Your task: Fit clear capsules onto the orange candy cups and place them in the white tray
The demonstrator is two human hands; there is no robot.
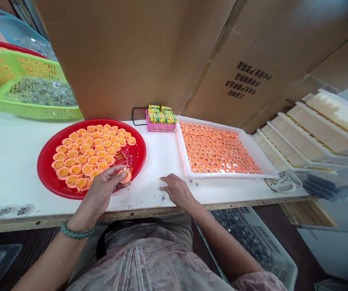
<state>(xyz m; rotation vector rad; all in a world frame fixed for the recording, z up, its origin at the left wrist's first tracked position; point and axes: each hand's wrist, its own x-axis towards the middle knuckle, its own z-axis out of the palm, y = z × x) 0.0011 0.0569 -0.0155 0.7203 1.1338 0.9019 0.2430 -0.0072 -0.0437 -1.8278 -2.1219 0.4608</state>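
Note:
My left hand (105, 184) pinches a small orange toy cup (125, 176) between thumb and fingers over the front right rim of a round red tray (48, 178). Rows of similar orange cups (88, 159) with yellow-orange insides stand on that tray. Low over the white table, my right hand (175, 188) has its thumb and forefinger apart, with nothing visibly gripped. Its fingertips are at a small clear round piece (161, 188) lying on the tabletop; whether they touch it I cannot tell. Another clear piece (163, 198) lies just in front.
A white tray (267, 161) of orange pieces stands to the right, beside stacked white trays (298, 129). Small yellow-green packets fill a pink basket (161, 127) at the back. A green basket (31, 109) of clear pieces stands left. Tall cardboard (137, 52) borders the table behind.

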